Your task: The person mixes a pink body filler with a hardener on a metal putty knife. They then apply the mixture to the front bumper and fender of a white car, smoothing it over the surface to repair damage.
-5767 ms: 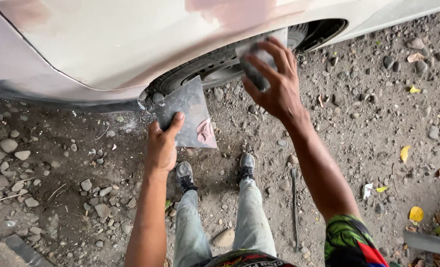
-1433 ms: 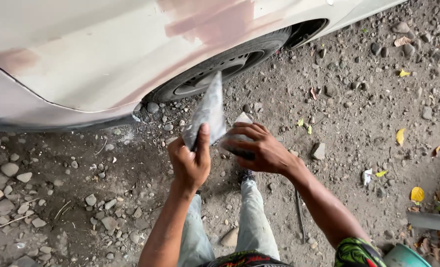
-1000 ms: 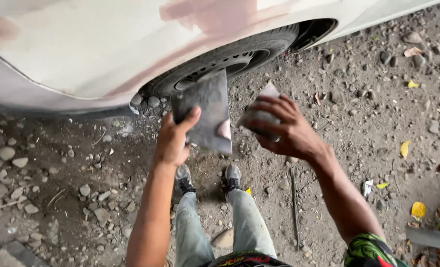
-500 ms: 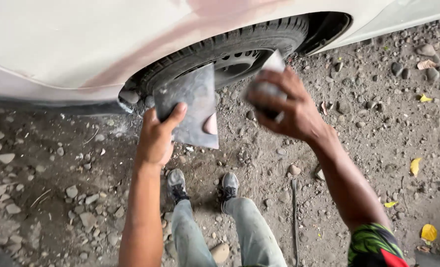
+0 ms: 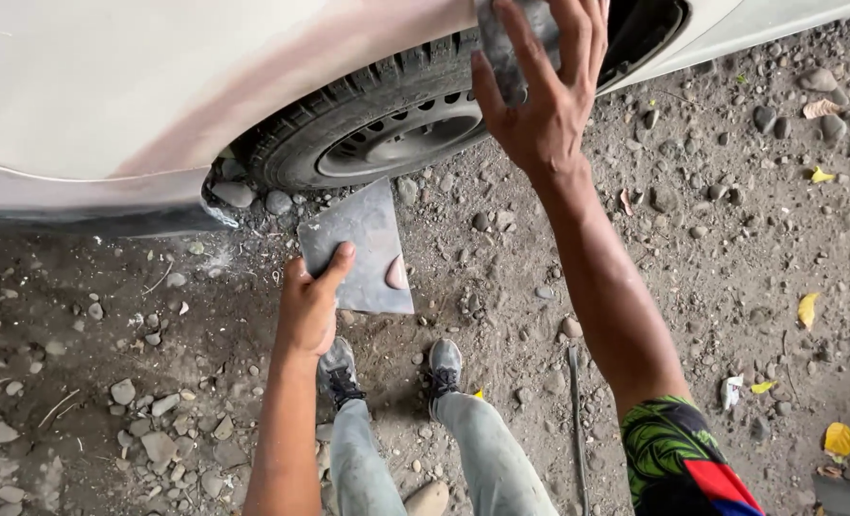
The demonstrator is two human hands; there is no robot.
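My left hand (image 5: 312, 304) grips a flat grey metal plate (image 5: 360, 250) by its lower left edge, thumb on top; a small pinkish smear of filler sits near the plate's right edge. My right hand (image 5: 542, 91) is raised against the white car body (image 5: 158, 86) above the wheel arch, pressing a small grey spreader (image 5: 501, 38) flat under its fingers. The black tyre (image 5: 377, 134) is just below that hand. A pink patch of filler runs across the panel over the wheel.
Gravel and dirt ground (image 5: 731, 220) with loose stones and yellow leaves (image 5: 807, 308). My two grey shoes (image 5: 392, 368) stand below the plate. A thin metal rod (image 5: 576, 411) lies on the ground by my right leg.
My right hand has lifted with the spreader from beside the plate up onto the car panel above the wheel. My left hand has lowered the plate slightly.
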